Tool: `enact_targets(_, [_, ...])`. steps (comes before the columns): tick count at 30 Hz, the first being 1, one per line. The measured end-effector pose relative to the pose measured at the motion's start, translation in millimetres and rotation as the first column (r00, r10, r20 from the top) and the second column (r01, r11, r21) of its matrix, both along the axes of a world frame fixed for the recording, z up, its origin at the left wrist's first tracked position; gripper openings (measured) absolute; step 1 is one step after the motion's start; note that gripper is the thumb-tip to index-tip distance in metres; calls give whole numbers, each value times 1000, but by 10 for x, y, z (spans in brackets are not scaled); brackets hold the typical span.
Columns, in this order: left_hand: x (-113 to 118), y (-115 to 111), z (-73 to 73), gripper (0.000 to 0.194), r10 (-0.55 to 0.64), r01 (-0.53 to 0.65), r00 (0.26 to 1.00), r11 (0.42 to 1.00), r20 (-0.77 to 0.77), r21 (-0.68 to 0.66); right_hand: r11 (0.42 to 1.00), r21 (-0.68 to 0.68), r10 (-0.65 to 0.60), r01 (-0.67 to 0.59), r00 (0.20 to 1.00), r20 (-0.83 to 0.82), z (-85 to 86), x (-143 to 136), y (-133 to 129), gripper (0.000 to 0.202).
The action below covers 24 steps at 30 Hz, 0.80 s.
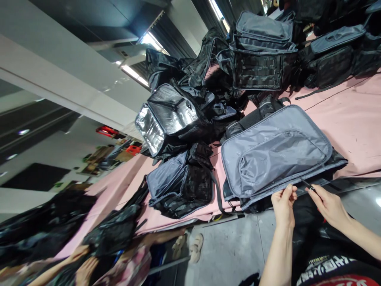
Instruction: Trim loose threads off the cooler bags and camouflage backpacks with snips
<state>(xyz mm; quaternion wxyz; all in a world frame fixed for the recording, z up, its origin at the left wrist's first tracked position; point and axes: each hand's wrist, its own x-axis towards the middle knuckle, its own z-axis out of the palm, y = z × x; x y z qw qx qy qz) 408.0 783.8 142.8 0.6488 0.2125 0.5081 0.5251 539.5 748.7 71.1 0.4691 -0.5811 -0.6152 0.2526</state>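
An open backpack (276, 155) with a grey lining lies on the pink table, its flap spread out and the inner side facing up. At its near edge is my left hand (283, 204), closed with thumb and fingers pinched together. What sits between those fingertips is too small to make out. My right hand (330, 206) is closed around small dark thread snips (311, 188). Their pointed tip is directed toward the backpack's piped edge, just right of my left fingers.
Left of the backpack stands a smaller camouflage bag (181, 184). Behind it, a silver-lined cooler bag (172, 111) lies open. More camouflage backpacks (263, 55) crowd the far side of the pink table (348, 123). At lower left, a co-worker's hands (85, 266) handle dark fabric.
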Motion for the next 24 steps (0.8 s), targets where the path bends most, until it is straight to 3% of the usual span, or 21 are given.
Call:
enact_targets(7, [-20,-11,26,31,-29,30,999,999,-20,43,967,-88,243,-238,968,57,162,71,55,27])
enact_targets(17, [-33,-14,24,27,-48,50,997,998,-53,39,957,-118,285,-267,941,184,230,154,121,32])
enact_targets(24, [-43,-16,-11,26,-36,38,997,998,-61,46,941,-188,305,-283,947,101,286,200,109,33])
